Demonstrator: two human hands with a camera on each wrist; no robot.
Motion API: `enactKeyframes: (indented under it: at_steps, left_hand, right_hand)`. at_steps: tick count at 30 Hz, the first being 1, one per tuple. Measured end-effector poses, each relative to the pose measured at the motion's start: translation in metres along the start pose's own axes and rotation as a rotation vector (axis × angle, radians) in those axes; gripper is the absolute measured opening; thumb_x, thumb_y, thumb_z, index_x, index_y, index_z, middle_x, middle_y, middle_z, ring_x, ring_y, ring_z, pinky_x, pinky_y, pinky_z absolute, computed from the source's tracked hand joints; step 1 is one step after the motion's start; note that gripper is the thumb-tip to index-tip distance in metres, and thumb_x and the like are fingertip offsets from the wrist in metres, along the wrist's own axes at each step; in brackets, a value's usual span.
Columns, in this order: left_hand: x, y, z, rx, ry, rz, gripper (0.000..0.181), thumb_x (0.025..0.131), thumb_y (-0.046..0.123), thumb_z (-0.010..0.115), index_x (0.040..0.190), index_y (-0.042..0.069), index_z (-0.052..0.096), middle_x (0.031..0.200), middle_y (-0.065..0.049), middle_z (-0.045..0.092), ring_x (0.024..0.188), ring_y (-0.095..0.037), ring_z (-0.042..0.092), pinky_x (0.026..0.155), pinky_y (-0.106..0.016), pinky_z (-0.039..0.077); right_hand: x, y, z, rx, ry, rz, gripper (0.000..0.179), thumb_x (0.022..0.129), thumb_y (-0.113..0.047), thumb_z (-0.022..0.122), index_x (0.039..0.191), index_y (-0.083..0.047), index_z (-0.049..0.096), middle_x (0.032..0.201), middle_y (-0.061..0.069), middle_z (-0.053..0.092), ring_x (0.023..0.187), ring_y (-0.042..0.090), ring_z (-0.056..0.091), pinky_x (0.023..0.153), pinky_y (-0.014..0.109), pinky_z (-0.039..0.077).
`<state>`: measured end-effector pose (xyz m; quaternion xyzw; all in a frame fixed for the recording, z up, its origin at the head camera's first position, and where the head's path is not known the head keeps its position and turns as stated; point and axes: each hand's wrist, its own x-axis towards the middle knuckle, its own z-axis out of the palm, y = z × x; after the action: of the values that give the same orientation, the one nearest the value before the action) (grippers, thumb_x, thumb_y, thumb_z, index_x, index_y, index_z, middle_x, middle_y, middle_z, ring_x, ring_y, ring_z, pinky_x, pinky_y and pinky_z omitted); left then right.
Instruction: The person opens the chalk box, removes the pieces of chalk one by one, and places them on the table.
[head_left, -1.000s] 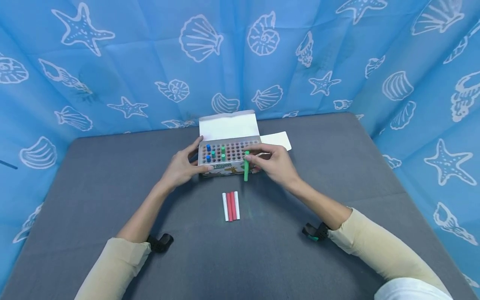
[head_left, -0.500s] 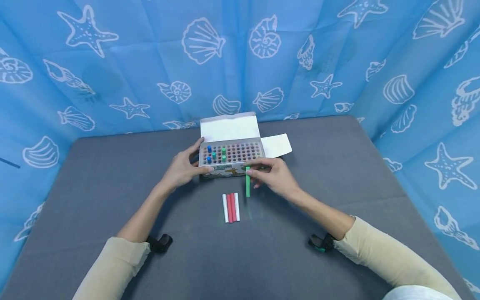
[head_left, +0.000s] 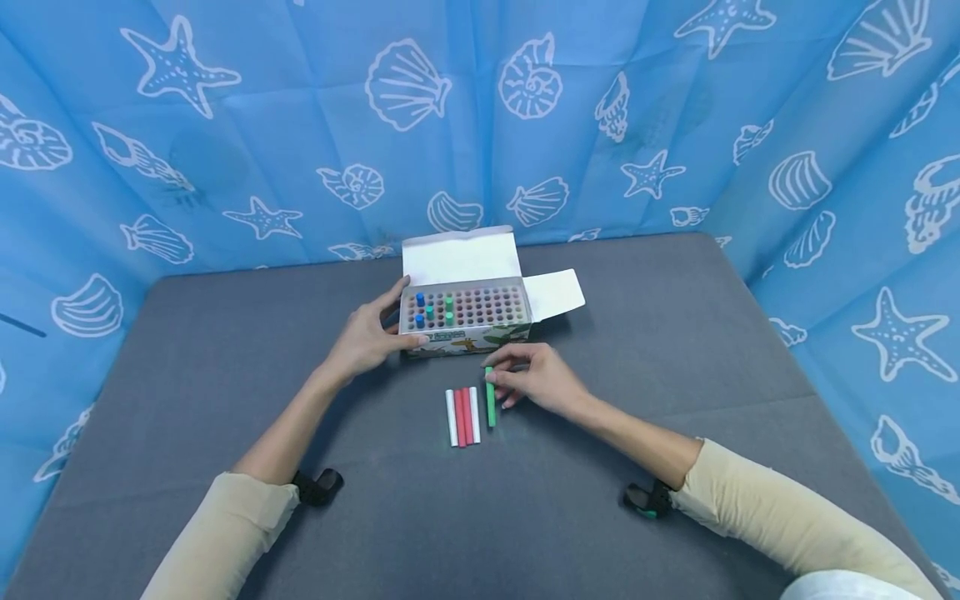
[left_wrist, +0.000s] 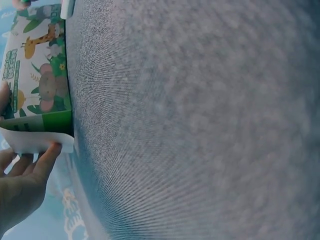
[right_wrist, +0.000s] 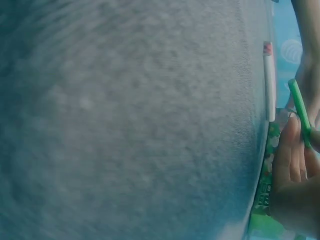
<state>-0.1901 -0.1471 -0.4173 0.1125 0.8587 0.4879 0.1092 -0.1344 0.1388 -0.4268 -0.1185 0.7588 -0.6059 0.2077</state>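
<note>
Blue curtain (head_left: pixel 480 125): hangs behind the far edge of the table and along its right edge, printed with white shells and starfish.
Grey table (head_left: pixel 675 333): fabric-topped, carrying the box and the loose sticks.
White box (head_left: pixel 480 338): near the middle of the table's far edge, lid raised, right flap spread out, front wall printed with animals (a giraffe among them); two blue sticks (head_left: pixel 420 299) and three green ones stand in its left-hand holes.
Left hand (head_left: pixel 363 337): grasping the box's left end, thumb on the front wall.
Right hand (head_left: pixel 540 375): pinching the green stick by its upper part.
Red and white sticks (head_left: pixel 467 417): four, side by side in front of the box, white ones outermost.
Green stick (head_left: pixel 491 408): just right of that row, between the box and the table's near edge; whether it touches the table cannot be told.
</note>
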Motion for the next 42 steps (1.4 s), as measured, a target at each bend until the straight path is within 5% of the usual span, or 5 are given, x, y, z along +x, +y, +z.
enactKeyframes:
  at_steps: [10, 33, 42]
  left_hand:
    - [-0.0003, 0.0000, 0.0001, -0.008, -0.002, 0.003, 0.095, 0.086, 0.015, 0.080, 0.160, 0.023, 0.020, 0.160, -0.014, 0.030, 0.147, -0.030, 0.028, 0.110, -0.040, 0.045]
    - [0.0040, 0.0007, 0.0001, 0.006, 0.002, -0.011, 0.097, 0.085, 0.014, 0.081, 0.160, 0.022, 0.020, 0.158, -0.015, 0.033, 0.146, -0.030, 0.030, 0.109, -0.039, 0.046]
    - [0.0029, 0.0022, 0.0020, 0.011, 0.012, -0.033, 0.100, 0.083, 0.017, 0.083, 0.160, 0.022, 0.020, 0.158, -0.015, 0.032, 0.145, -0.029, 0.032, 0.108, -0.037, 0.047]
  right_hand:
    - [0.0008, 0.0093, 0.0026, 0.028, -0.049, 0.094, 0.021, 0.092, -0.006, 0.071, 0.111, 0.001, 0.070, 0.086, 0.014, 0.071, 0.070, 0.024, 0.071, 0.066, 0.042, 0.065]
    - [0.0064, 0.0085, 0.0014, 0.037, -0.014, 0.198, 0.021, 0.093, -0.009, 0.070, 0.109, 0.005, 0.073, 0.088, 0.017, 0.074, 0.072, 0.021, 0.073, 0.069, 0.036, 0.065]
    - [0.0081, 0.0019, -0.0048, 0.018, -0.096, 0.075, 0.024, 0.095, -0.010, 0.068, 0.113, 0.007, 0.070, 0.095, 0.019, 0.072, 0.080, 0.026, 0.072, 0.073, 0.041, 0.064]
